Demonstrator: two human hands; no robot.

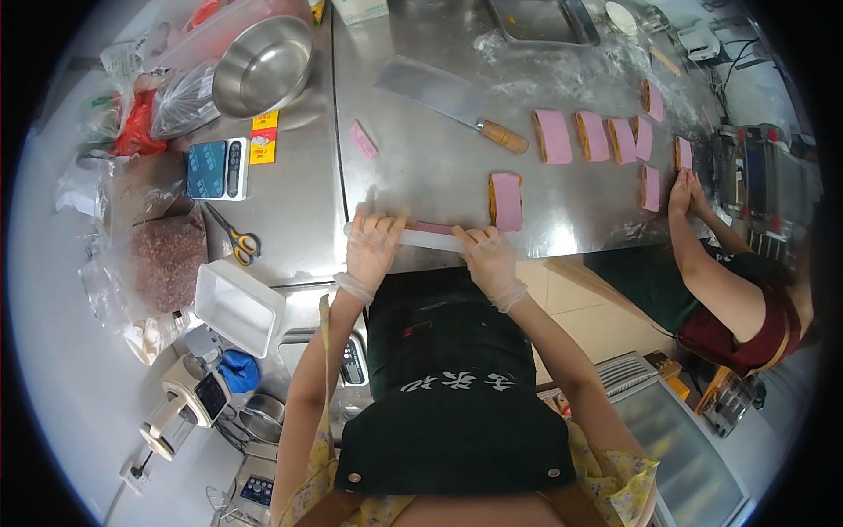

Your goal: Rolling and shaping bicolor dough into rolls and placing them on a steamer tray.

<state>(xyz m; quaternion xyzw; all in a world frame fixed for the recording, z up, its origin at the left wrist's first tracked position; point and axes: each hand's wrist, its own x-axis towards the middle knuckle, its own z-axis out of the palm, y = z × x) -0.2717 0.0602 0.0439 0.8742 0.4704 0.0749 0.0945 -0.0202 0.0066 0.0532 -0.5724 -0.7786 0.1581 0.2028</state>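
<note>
Currently, gloved left hand (376, 244) and right hand (489, 256) grasping white rolling pin (430, 239). Pink strip (432, 227) along pin's far side; 1 pink slab (507, 202) beyond its right end.

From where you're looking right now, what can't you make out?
All in the head view:
White bar: right end hidden by the right hand.
Pink strip: partly hidden by the bar.
Steel tray: far side cut off by the upper edge.
Lower scale: partly hidden by the left forearm; display too small to read.
</note>
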